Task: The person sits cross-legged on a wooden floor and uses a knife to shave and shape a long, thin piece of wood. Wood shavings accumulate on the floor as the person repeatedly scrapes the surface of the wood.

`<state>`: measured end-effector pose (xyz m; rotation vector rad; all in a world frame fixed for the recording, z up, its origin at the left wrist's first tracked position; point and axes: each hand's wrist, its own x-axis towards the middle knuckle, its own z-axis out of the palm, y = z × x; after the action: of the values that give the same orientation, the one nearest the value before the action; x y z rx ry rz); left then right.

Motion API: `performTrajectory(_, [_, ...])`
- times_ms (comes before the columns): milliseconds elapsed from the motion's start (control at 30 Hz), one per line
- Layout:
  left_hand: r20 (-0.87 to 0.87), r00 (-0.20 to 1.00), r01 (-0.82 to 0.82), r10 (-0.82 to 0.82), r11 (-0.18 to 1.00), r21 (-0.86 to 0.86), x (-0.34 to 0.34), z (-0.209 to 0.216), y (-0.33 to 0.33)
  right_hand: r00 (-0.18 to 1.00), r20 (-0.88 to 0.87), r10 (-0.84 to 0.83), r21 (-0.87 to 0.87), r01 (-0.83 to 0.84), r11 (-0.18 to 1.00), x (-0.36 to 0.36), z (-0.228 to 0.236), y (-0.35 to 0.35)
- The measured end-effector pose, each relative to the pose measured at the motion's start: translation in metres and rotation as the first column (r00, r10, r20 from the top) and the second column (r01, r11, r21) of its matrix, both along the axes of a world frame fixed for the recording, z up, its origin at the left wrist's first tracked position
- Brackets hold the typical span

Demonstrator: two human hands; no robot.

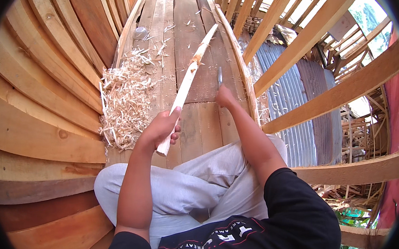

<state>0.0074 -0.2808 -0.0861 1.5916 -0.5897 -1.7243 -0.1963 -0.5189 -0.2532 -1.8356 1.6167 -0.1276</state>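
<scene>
A long pale wooden stick point(186, 82) slants up and away to the right in front of me, its far end narrowed and a rough brown knot partway along. My left hand point(161, 127) is wrapped round its near part, just short of the squared butt end. To the right, my right hand point(224, 96) is closed on a knife, whose grey blade point(219, 75) points away from me. The handle is hidden in my fist. Blade and stick are apart, with floorboards visible between them.
Curled wood shavings point(125, 100) lie heaped on the plank floor point(199, 120) at the left. A small greyish cup-like object point(141, 33) stands beyond them. Wooden boards point(44, 122) form the left wall; slanted slats point(305, 36) line the right side, with corrugated metal sheets point(288, 94) outside.
</scene>
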Motion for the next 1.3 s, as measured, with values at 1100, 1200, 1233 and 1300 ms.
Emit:
performTrajectory(1100, [-0.029,0.999,0.023,-0.022,0.999,0.024,-0.005,0.004,-0.005,0.879,0.465,-0.105,0.033,0.101,0.994,-0.031,0.026,-0.015])
performTrajectory(1200, [-0.030,0.999,0.016,-0.015,0.999,0.030,-0.003,0.003,-0.003,0.950,-0.022,-0.312,0.007,0.312,0.950,-0.020,0.050,0.013])
performTrajectory(1233, [-0.027,0.999,0.021,-0.020,0.999,0.027,-0.003,0.004,-0.002,0.970,-0.125,-0.207,0.020,0.211,0.977,-0.019,0.046,0.020])
performTrajectory(1300, [-0.023,0.999,0.032,-0.032,0.999,0.024,-0.007,0.007,-0.003,0.985,-0.174,-0.021,0.106,0.040,0.994,-0.025,0.041,0.032])
